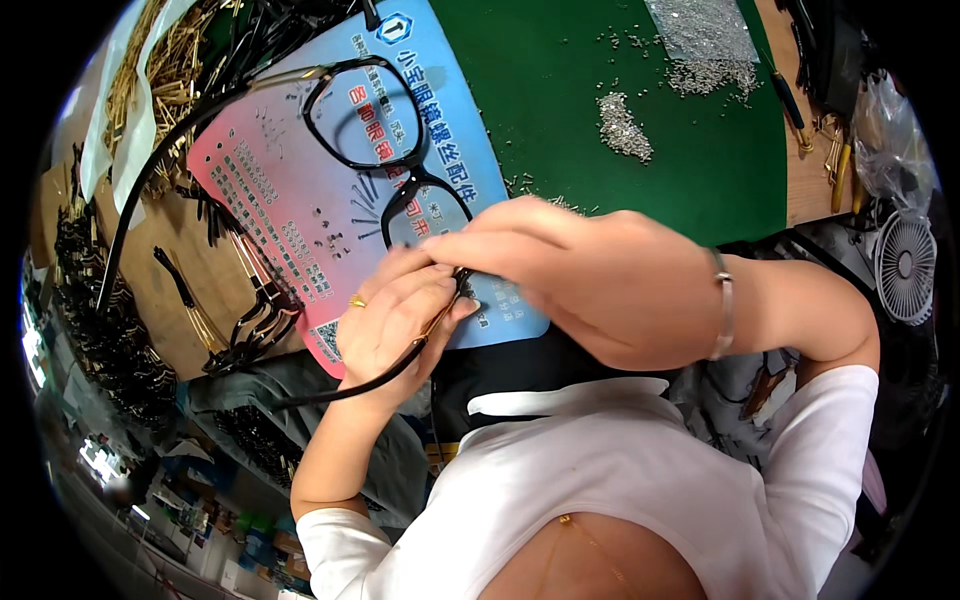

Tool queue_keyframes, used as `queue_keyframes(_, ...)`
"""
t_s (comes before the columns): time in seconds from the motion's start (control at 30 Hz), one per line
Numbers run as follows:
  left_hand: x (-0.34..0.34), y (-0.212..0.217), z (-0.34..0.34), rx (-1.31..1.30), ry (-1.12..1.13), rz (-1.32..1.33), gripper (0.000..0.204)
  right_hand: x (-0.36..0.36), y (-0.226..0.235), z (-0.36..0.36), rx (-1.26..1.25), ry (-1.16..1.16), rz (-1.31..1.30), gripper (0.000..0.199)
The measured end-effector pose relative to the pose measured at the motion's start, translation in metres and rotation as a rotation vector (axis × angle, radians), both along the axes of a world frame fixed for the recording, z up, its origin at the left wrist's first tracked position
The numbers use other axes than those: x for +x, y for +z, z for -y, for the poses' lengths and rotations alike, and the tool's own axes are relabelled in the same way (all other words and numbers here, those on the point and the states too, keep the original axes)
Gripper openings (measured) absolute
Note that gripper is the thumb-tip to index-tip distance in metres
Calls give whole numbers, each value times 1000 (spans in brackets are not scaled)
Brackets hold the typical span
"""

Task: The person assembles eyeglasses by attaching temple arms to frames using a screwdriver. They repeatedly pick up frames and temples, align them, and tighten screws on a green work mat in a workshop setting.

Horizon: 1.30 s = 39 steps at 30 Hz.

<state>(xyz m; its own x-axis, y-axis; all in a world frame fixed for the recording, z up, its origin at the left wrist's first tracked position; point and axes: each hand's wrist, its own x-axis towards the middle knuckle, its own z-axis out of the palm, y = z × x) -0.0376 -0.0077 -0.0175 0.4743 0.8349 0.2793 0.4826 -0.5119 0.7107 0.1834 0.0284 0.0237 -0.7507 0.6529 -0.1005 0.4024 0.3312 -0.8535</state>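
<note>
A pair of black-rimmed eyeglasses (419,166) lies slanted over a printed pink and blue mat (480,150), its far temple stretching left and its near temple (350,393) pointing toward my left forearm. My left hand (395,315), a gold ring on one finger, is closed around the near hinge and the gold part of that temple. Over it reaches my right hand (610,285), slightly blurred, fingers pressed together and bent onto the same corner by the left fingertips. Whatever its fingertips pinch is hidden. The nearer lens is partly covered by my fingers.
Small metal pieces are heaped (625,128) on the green mat (540,90), beside a clear bag of them (705,35). Temples with gold parts (250,320) lie at left. A screwdriver (790,100) rests at the right edge, near a small white fan (905,265).
</note>
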Motion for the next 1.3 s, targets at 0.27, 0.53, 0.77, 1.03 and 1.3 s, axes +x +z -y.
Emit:
queue_keyframes(0.27, -7, -5, 3, 81, 28, -28, 31, 3, 8, 4, 85, 225, 341, 61)
queue_keyframes(0.53, -7, -8, 5, 22, 46, 14, 21, 1, 8, -4, 34, 313, 340, 53)
queue_keyframes(0.77, -5, -4, 3, -57, 74, 34, 24, 2, 6, -2, 147, 317, 344, 56)
queue_keyframes(1.03, -5, -2, 3, -100, 116, 51, 22, -1, -3, 0, 488, 339, 367, 48)
queue_keyframes(1.3, -4, -5, 2, 25, 70, -10, 24, -3, -5, 2, 500, 347, 368, 47)
